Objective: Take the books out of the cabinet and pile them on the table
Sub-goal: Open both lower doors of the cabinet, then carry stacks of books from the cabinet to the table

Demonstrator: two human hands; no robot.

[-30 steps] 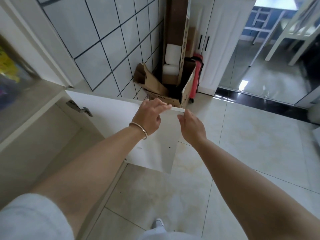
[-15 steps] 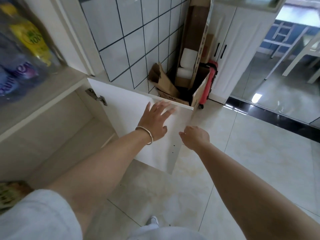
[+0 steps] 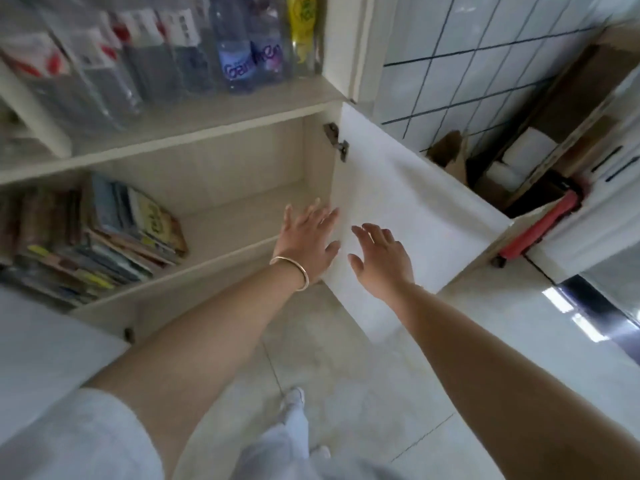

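While books (image 3: 104,233) sit shelved, both hands splayed, empty.

Cream cabinet (image 3: 221,161) with a white door (image 3: 408,216) swung open; books (image 3: 104,237) inside in mixed blue, brown, yellow and grey covers. Above, clear bottles (image 3: 242,46) with blue-and-purple labels, one yellow (image 3: 302,26), others red and white. Pale tiles (image 3: 467,46) crossed by dark grout lines, brown cardboard (image 3: 453,164), a red bar (image 3: 540,230), mottled beige floor (image 3: 346,358), a gold bangle (image 3: 294,271), light grey sleeve (image 3: 76,441).
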